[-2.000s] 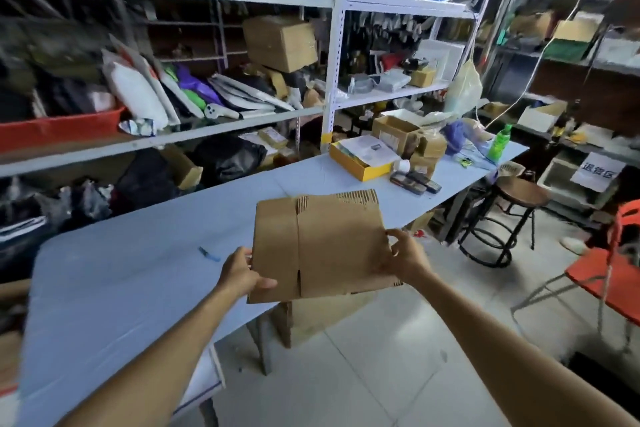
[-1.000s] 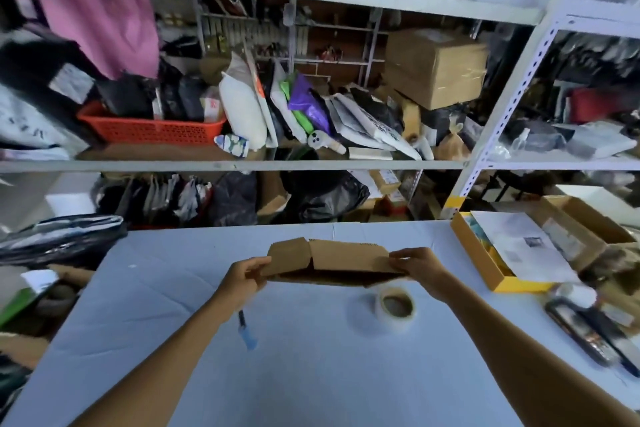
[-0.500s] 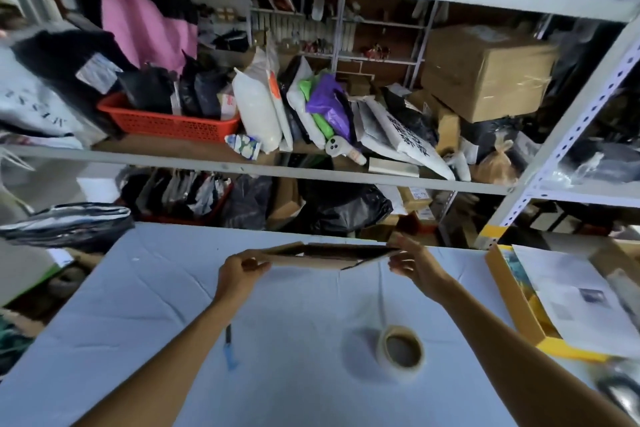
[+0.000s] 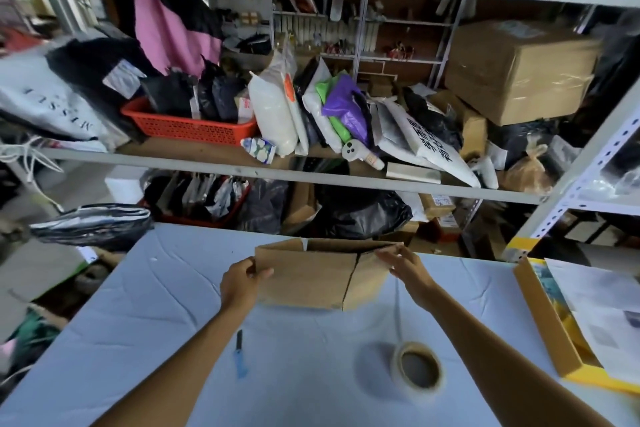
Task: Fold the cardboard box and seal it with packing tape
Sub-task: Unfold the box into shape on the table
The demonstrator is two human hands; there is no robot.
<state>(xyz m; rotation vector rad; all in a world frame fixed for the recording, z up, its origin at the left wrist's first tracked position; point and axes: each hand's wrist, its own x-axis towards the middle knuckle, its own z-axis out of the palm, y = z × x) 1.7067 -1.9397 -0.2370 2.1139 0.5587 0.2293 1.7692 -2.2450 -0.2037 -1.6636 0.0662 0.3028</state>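
A brown cardboard box stands partly opened above the pale blue table, its near wall facing me with a slit between two panels. My left hand pinches the box's left edge. My right hand touches the box's upper right corner with fingers spread. A roll of clear packing tape lies flat on the table, near my right forearm.
A blue-handled cutter lies by my left forearm. An open yellow box with papers sits at the table's right edge. Cluttered metal shelves with bags, a red basket and a large carton stand right behind the table.
The flat cardboard, held edge-on half a second ago, has opened into a box shape and tipped so its near wall faces me. Both hands have stayed at its ends.
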